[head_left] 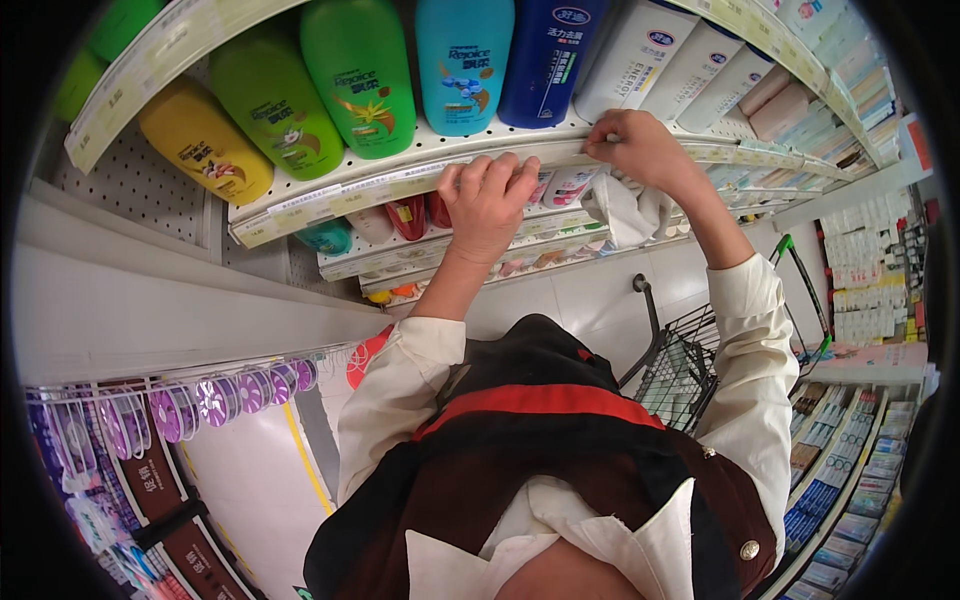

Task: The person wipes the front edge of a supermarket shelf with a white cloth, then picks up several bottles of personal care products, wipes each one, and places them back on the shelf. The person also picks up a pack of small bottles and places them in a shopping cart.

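Note:
My left hand grips the label strip on the front of the upper shelf, fingers bent over it. To its right, my right hand has its fingers curled at the same shelf edge, thumb and forefinger close together; what they hold is hidden. A crumpled light-grey cloth hangs just below that hand; whether it is held is unclear. Behind my hands stand several bottles in yellow, green, light-blue, dark-blue and white.
Lower shelves hold red and teal packs. A wire shopping trolley with green-tipped handle stands on the floor at right. A white shelf panel and rack of purple wheel-like items are at left. More stocked shelves line the right.

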Demonstrator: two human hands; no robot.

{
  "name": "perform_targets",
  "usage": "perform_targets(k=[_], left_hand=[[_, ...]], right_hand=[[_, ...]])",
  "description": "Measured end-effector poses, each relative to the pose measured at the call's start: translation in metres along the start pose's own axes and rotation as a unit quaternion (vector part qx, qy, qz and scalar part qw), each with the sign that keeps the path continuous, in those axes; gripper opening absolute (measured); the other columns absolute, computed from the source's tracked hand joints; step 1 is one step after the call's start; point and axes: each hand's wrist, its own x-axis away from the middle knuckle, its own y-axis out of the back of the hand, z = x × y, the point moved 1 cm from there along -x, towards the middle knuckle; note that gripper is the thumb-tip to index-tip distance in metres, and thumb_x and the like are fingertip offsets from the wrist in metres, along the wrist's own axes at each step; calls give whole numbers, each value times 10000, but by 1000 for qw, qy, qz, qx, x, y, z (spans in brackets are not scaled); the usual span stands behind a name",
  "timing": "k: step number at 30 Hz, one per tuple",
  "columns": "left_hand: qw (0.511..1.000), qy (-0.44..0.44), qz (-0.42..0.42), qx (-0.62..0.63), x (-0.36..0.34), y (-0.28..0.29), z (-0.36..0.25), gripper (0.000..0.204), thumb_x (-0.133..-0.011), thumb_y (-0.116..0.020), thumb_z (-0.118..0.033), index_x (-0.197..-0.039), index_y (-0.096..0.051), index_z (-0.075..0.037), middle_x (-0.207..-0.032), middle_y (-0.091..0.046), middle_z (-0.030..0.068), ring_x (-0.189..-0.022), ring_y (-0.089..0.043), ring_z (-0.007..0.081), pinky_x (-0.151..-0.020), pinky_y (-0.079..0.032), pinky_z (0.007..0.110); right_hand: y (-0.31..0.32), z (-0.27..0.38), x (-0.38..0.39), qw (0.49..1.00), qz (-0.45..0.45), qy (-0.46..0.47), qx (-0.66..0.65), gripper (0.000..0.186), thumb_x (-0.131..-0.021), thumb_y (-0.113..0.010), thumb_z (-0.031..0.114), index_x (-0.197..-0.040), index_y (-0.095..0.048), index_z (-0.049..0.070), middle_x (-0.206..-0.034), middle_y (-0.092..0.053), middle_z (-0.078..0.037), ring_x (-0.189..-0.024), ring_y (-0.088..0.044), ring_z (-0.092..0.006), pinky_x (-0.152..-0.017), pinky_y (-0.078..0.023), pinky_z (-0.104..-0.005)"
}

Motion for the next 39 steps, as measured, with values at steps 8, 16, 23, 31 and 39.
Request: perform_targets(k=[8, 16, 23, 31, 39], left_hand=[[1000, 17, 1, 11, -2, 2, -4, 263, -773, -717, -147, -998, -739, -281, -1003, -594, -85, -1008, -483, 156, -950, -289, 419], [999, 23, 33, 26, -4, 12, -3, 311, -775, -675, -98, -1038, -736, -252, -1016, -593, -71, -1021, -490, 161, -959, -298, 422], [998, 24, 26, 47, -4, 9, -3, 330, -747, -661, -59, -1011, -740, -243, -1012, -589, -66, -996, -501, 166, -956, -309, 406], [999, 23, 25, 42, -3, 10, -4, 328, -745, -661, -58, -1009, -742, -235, -1007, -591, -71, -1002, -498, 165, -957, -305, 410], [1000, 23, 15, 4, 0, 9, -5, 366, -753, -657, -64, -1045, -740, -269, -1025, -594, -90, -994, -477, 150, -945, -283, 398]], right_hand=[[10, 10, -7, 997, 35, -6, 72, 277, -773, -696, 250, -910, -751, 15, -813, -701, -180, -800, -679, -309, -751, -524, -368], [12, 18, -6, 996, 37, -14, 86, 256, -768, -686, 225, -905, -759, 22, -862, -713, -188, -858, -684, -342, -804, -531, -386], [12, 17, -7, 994, 31, -1, 109, 275, -776, -731, 255, -906, -757, 13, -861, -714, -186, -853, -685, -340, -798, -532, -382], [2, 7, -4, 981, 13, 113, 159, 232, -879, -666, 221, -904, -719, -4, -852, -693, -176, -816, -672, -355, -743, -535, -418], [-10, 2, 2, 935, -83, 252, 234, 162, -920, -601, 169, -873, -609, 14, -935, -617, -115, -736, -656, -343, -651, -552, -436]])
